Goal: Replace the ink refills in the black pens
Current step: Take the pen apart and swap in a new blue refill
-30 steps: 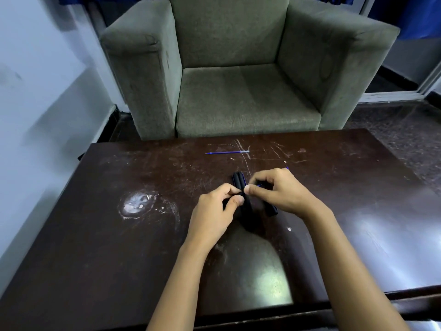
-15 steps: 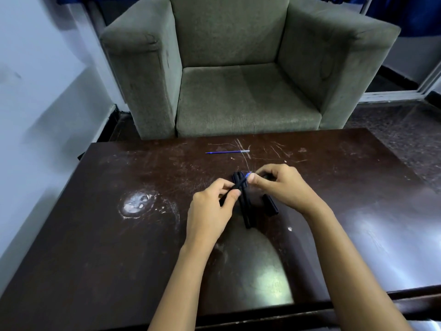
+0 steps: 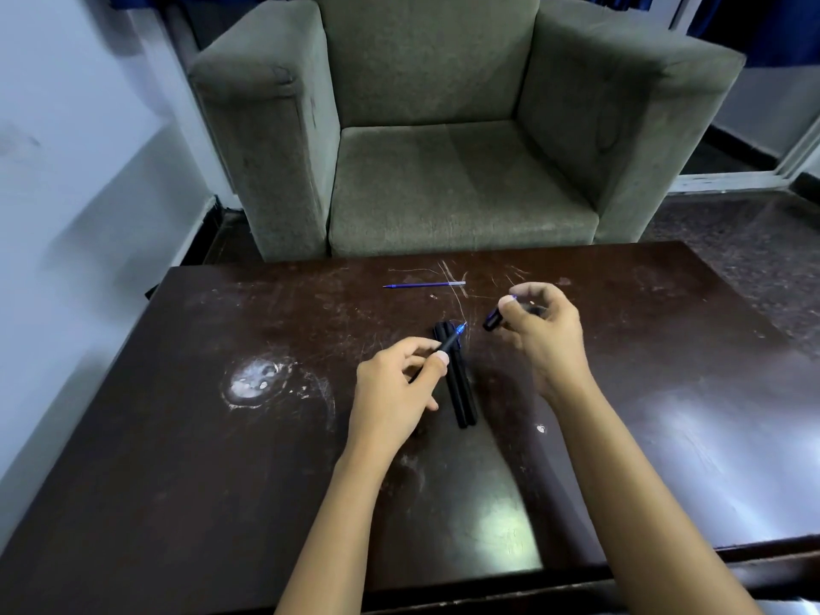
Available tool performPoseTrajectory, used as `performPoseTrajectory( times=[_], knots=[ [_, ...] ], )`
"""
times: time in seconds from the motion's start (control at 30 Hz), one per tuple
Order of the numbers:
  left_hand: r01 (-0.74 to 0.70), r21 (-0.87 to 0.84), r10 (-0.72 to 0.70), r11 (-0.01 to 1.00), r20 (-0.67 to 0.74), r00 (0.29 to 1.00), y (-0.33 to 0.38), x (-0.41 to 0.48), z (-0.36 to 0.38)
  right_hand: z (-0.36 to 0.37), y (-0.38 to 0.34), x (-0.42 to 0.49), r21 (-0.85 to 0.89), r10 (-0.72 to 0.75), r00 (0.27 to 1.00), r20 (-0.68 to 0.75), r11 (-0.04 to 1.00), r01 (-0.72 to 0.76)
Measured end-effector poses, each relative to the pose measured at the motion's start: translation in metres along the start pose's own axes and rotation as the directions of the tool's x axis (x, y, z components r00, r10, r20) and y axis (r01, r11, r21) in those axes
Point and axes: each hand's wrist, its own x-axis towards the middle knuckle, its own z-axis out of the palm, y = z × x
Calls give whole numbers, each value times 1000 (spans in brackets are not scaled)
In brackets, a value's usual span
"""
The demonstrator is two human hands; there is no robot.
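My left hand (image 3: 395,388) pinches a black pen (image 3: 449,343) whose blue tip points up and to the right. Pulled away to the right, my right hand (image 3: 543,335) is closed on a black pen cap (image 3: 493,320), and something small and blue shows at its thumb. Two black pens (image 3: 461,392) lie side by side on the dark table (image 3: 222,437), just under and right of my left fingers. A loose blue refill (image 3: 423,284) rests farther back on the table.
A grey-green armchair (image 3: 452,139) stands right behind the table's far edge. A white scuffed patch (image 3: 255,379) marks the tabletop at the left. A pale wall runs along the left side.
The hands have come apart: my right hand moved up and right with the cap, baring the blue tip of the pen in my left hand.
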Motion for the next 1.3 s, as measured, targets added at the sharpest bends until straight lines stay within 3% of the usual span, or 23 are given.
performPoseTrajectory(
  times=[0.07, 0.17, 0.27, 0.37, 0.5, 0.93, 1.03, 1.2, 1.3],
  knots=[
    [10, -37, -10, 999, -3, 1000, 1, 0, 0, 5, -3, -3, 207, 19, 1000, 12, 978, -21],
    [31, -67, -31, 997, -1, 1000, 3, 0, 1, 12, -3, -8, 276, 16, 999, 52, 961, -29],
    [44, -92, -45, 995, -2, 999, 5, -1, 2, 19, -1, -12, 245, 16, 996, 84, 969, -36],
    [58, -140, -62, 988, -26, 998, 7, -3, 4, 24, 0, -16, 154, 10, 979, 203, 987, -42],
    [122, -348, -153, 930, -65, 986, 12, -3, 9, 32, 4, -23, 45, 13, 955, 296, 999, -27],
    [120, -370, -184, 921, -142, 973, 9, -5, 14, 40, 13, -29, 11, 30, 967, 252, 999, -34],
    [158, -413, -219, 897, -105, 970, 13, -4, 17, 37, 12, -27, -10, 17, 976, 218, 1000, -15],
    [237, -339, -247, 911, 12, 969, 12, -5, 21, 19, 3, -17, 81, -6, 991, 137, 997, -5],
    [204, -328, -221, 922, -15, 975, 11, -6, 22, 13, 2, -15, 11, 68, 992, 106, 998, -70]
  ],
)
